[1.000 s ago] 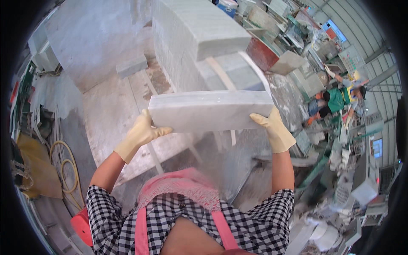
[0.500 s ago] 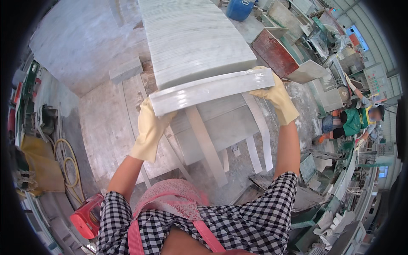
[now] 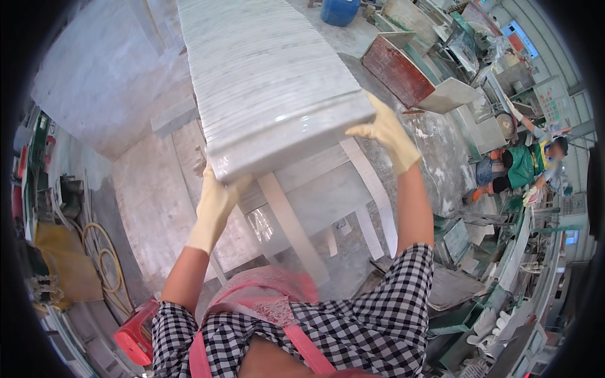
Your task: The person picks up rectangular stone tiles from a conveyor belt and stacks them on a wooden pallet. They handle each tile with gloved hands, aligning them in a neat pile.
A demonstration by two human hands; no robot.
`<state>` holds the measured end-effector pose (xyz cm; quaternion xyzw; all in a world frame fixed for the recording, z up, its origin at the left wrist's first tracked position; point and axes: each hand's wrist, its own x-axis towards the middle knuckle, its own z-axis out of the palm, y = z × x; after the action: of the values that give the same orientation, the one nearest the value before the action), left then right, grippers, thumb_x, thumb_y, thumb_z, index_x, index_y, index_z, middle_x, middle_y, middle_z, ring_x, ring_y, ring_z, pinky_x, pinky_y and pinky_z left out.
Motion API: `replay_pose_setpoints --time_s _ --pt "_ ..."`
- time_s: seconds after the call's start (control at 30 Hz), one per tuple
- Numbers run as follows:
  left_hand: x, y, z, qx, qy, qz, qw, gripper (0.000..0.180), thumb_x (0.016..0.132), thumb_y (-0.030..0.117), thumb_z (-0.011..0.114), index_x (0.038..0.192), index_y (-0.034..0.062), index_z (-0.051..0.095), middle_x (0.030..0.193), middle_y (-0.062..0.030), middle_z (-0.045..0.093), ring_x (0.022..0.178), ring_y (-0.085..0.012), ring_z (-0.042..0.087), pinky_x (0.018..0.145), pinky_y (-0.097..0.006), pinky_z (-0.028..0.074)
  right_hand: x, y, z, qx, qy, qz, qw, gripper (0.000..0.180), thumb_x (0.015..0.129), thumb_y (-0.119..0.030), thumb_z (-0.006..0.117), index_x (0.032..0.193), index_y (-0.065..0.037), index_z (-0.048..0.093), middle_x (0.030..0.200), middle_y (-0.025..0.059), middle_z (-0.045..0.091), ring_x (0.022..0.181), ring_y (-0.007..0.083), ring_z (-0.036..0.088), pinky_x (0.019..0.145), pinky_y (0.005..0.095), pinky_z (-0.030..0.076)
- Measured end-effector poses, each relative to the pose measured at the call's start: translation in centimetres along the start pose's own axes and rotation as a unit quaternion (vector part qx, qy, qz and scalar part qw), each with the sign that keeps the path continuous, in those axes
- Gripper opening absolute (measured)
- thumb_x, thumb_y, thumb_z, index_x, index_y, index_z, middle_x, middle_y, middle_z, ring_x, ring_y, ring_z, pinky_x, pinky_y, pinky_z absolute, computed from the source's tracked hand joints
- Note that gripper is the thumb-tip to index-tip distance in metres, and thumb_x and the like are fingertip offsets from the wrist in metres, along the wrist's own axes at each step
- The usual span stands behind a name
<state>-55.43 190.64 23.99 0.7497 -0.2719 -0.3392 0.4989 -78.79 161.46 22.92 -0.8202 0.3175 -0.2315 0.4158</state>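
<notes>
A row of thin white-grey stone slabs (image 3: 265,57) stands on edge, packed face to face, running away from me. At its near end is a glossy stone slab (image 3: 293,146), now up against the row. My left hand (image 3: 217,200), in a cream rubber glove, grips the slab's lower left corner with the thumb in front and the fingers partly hidden. My right hand (image 3: 386,131), gloved alike, clasps the right end, its thumb below the face and its fingers along the side.
Pale straps (image 3: 287,220) hang below the slab over grey stone pieces. A large slab (image 3: 101,75) leans at far left, a blue drum (image 3: 340,11) stands at the back. A red-brown panel (image 3: 397,69) is at right, beyond it a co-worker (image 3: 526,167) in a green apron. A hose (image 3: 104,252) lies left.
The slab in my hands has moved away from me and tipped back against the row. Both hands went with it, and the view has shifted slightly.
</notes>
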Motion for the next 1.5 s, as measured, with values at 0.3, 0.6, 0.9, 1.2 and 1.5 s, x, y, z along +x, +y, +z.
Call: replay_pose_setpoints --time_s 0.3,0.6,0.9,1.2,1.5 --pt "2.2 -2.4 -1.9 0.162 -0.074 0.081 0.981 0.088 0.073 0.023 0.08 0.144 -0.0006 0.033 0.133 -0.0203 0.056 0.126 -0.0322 0.052 0.104 -0.038 0.041 -0.7 -0.3 0.8 0.152 -0.037 0.092 0.983 0.093 0.069 -0.022 0.085 0.144 0.005 0.038 0.139 0.0172 0.051 0.132 0.0267 0.045 0.108 0.0348 0.035" --pt "1.3 0.0 -3.5 0.42 0.078 0.378 0.821 0.096 0.069 0.029 0.083 0.146 -0.0006 0.033 0.15 -0.0213 0.036 0.142 -0.0338 0.03 0.119 -0.044 0.024 -0.5 -5.1 1.9 0.111 0.083 0.039 0.99 0.065 0.099 -0.051 0.044 0.138 0.0 0.048 0.139 0.0124 0.051 0.131 0.0216 0.046 0.108 0.0339 0.033" --pt "1.3 -1.4 -2.9 0.133 0.006 0.325 0.936 0.091 0.083 0.032 0.071 0.151 -0.0006 0.02 0.157 -0.0222 0.02 0.147 -0.0349 0.016 0.12 -0.044 0.017 0.8 -3.7 1.6 -0.059 0.112 0.077 0.989 0.052 0.095 -0.026 0.052 0.137 0.003 0.042 0.123 0.0247 0.06 0.117 0.0369 0.056 0.097 0.0403 0.042" --pt "3.5 -3.4 -2.6 -0.283 -0.002 0.02 0.959 0.071 0.101 0.055 0.027 0.153 0.0063 0.021 0.153 -0.0152 0.033 0.14 -0.0242 0.032 0.114 -0.036 0.026 -1.0 3.3 5.4 -0.221 0.165 -0.038 0.96 0.069 0.089 0.0 0.054 0.146 -0.001 0.015 0.113 0.0239 0.064 0.107 0.0379 0.062 0.089 0.0387 0.05" --pt "1.6 0.4 -0.7 -0.344 0.11 -0.072 0.93 0.047 0.102 0.049 0.036 0.131 0.0157 0.053 0.125 -0.0002 0.059 0.112 -0.0121 0.055 0.095 -0.03 0.044 -1.4 3.3 5.2 -0.151 0.146 0.019 0.977 0.069 0.092 -0.006 0.058 0.148 0.0 0.016 0.129 0.016 0.06 0.116 0.0259 0.06 0.096 0.0359 0.047"
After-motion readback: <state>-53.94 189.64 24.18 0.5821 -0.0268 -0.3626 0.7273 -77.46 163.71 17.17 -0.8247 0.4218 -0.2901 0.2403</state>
